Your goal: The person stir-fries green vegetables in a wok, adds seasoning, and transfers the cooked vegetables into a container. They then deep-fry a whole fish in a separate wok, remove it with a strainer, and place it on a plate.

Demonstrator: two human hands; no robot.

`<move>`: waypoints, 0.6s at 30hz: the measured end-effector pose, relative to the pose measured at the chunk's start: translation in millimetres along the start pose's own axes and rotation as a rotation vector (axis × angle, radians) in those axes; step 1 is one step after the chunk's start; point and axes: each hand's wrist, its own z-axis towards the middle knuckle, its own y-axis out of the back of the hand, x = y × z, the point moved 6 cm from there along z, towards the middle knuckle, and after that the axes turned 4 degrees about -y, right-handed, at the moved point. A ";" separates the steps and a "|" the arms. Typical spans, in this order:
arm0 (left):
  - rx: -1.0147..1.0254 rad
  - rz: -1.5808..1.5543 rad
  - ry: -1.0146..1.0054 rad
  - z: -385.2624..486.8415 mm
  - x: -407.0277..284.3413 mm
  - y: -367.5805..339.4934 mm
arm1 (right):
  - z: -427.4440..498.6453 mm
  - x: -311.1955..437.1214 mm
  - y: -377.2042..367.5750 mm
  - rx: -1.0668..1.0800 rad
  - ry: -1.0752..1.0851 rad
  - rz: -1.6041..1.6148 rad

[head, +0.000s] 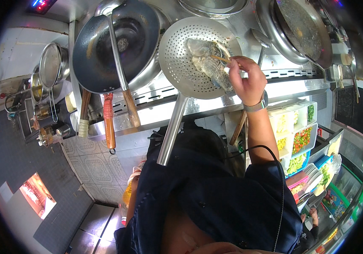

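My right hand, with a watch at the wrist, pinches a thin wooden stick whose tip reaches the scaly fish. The fish lies in a large perforated metal strainer at the counter's front edge; the strainer's steel handle points towards my body. My left hand hangs low at my side, mostly hidden by my dark clothing. Beside it is a container of yellow liquid with a pale handle or cord; whether the hand holds it I cannot tell.
Left of the strainer is a dark wok with a ladle across it. A pan of murky liquid stands at upper right. Bins of chopped vegetables are right of my arm; another person's hand shows at lower right. Wire strainers are at left.
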 end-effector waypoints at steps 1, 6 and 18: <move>0.002 0.000 -0.001 0.0 0.1 -0.4 | 0.7 -1.4 2.9 -0.015 -0.029 0.009; 0.004 -0.004 -0.002 0.5 -2.2 -2.1 | 7.9 -2.1 23.4 -0.124 -0.128 0.104; -0.004 0.021 -0.075 42.5 17.4 -6.2 | 2.1 32.9 66.3 -0.201 -0.220 0.154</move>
